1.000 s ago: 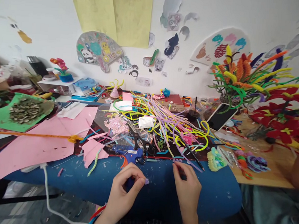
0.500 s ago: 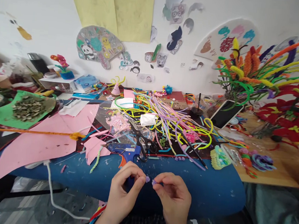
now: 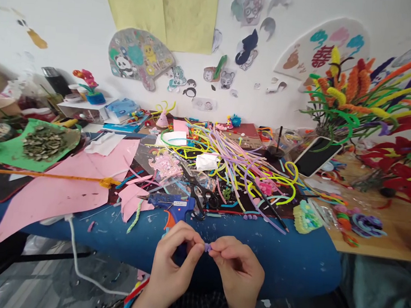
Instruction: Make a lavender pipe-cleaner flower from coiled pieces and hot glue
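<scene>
Leftward, the glue gun points its nozzle left, just beyond the left hand. That hand's fingertips are pinched on the small purple piece, low at center, its long axis seemingly left to right. The right hand pinches its right end; rightward, bare blue cover runs to a rounded edge.
</scene>
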A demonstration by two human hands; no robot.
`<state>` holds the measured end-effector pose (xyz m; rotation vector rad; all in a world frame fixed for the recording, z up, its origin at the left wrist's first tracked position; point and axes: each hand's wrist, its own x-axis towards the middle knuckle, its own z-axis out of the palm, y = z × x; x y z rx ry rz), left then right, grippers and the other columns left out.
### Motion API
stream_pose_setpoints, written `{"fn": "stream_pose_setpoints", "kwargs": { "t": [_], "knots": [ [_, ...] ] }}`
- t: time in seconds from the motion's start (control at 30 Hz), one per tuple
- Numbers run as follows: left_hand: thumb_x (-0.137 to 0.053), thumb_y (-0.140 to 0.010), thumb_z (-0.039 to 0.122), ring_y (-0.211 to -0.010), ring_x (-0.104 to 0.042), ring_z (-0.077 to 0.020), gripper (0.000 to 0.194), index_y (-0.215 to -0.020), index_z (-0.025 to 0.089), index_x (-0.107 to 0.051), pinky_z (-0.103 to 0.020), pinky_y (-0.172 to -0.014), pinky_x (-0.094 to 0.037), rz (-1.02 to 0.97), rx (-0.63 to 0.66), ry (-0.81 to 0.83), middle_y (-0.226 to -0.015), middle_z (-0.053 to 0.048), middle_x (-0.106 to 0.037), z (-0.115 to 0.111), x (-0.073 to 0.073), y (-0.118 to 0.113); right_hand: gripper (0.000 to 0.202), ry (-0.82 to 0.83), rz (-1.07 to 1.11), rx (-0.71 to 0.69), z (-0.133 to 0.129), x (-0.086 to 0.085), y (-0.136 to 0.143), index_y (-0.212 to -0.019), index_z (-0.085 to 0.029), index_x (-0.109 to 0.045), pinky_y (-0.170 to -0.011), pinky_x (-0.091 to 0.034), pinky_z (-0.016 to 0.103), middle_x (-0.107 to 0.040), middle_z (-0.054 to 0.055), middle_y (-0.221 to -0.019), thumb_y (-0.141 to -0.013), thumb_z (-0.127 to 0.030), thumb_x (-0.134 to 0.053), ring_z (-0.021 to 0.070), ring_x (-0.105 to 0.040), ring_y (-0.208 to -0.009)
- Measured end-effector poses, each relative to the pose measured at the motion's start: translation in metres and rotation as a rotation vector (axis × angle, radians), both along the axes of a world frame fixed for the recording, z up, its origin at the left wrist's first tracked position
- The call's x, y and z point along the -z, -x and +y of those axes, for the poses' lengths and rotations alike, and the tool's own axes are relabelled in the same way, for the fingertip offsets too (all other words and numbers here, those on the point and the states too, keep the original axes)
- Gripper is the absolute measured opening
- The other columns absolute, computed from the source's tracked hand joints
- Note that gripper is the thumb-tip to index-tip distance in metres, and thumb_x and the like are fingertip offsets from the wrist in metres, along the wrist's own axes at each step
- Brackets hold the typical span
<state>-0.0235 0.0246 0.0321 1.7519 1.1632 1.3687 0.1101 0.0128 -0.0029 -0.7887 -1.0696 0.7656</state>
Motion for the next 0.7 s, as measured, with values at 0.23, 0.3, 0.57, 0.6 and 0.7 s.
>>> {"fn": "stream_pose_setpoints", "kwargs": {
  "t": [0.23, 0.3, 0.57, 0.6, 0.7],
  "knots": [
    [-0.058, -0.091, 0.016, -0.064, -0.056, -0.0149, 0.019, -0.073, 0.018, -0.062, -0.024, -0.057, -0.045, -0.016, -0.006, -0.003, -0.067, -0.002, -0.06, -0.002, -0.0012, -0.0011, 0.027, -0.035, -0.023, 0.024, -0.0007, -0.0007, 0.0034, -0.075, -0.026, -0.065, -0.066, -0.06, 0.027, -0.074, -0.002, -0.074, -0.078, 0.0, -0.072, 0.0149, -0.07, -0.069],
    [-0.058, -0.091, 0.016, -0.065, -0.056, -0.0148, 0.018, -0.073, 0.018, -0.062, -0.024, -0.058, -0.044, -0.015, -0.006, -0.001, -0.068, -0.001, -0.059, -0.0029, 0.0002, -0.0003, 0.026, 0.0, -0.033, -0.006, -0.0011, -0.0003, 0.0009, -0.076, -0.026, -0.067, -0.066, -0.06, 0.025, -0.074, -0.002, -0.075, -0.079, 0.0, -0.072, 0.0142, -0.07, -0.07],
    [-0.059, -0.089, 0.013, -0.064, -0.056, -0.0153, 0.016, -0.074, 0.018, -0.062, -0.024, -0.059, -0.045, 0.003, -0.054, -0.029, -0.068, -0.001, -0.059, -0.0039, -0.0008, 0.0009, 0.022, 0.018, -0.002, -0.037, -0.0035, -0.0042, -0.0023, -0.085, -0.026, -0.067, -0.069, -0.058, 0.023, -0.07, -0.002, -0.077, -0.082, -0.005, -0.07, 0.013, -0.067, -0.074],
    [-0.06, -0.088, 0.013, -0.064, -0.057, -0.0155, 0.016, -0.074, 0.019, -0.062, -0.024, -0.059, -0.045, 0.008, -0.058, -0.033, -0.068, -0.001, -0.059, -0.0045, -0.0013, 0.0009, 0.022, 0.017, 0.006, -0.037, -0.0036, -0.005, -0.001, -0.086, -0.026, -0.066, -0.07, -0.058, 0.023, -0.069, -0.002, -0.078, -0.082, -0.005, -0.069, 0.013, -0.067, -0.076],
    [-0.06, -0.088, 0.012, -0.064, -0.056, -0.0145, 0.015, -0.075, 0.019, -0.062, -0.023, -0.058, -0.045, 0.023, -0.055, -0.052, -0.068, 0.0, -0.059, -0.0068, -0.0024, 0.0008, 0.021, 0.046, 0.038, -0.066, -0.004, -0.0067, 0.0019, -0.086, -0.026, -0.062, -0.072, -0.058, 0.023, -0.069, -0.002, -0.081, -0.084, -0.005, -0.068, 0.0127, -0.066, -0.078]
  ]
}}
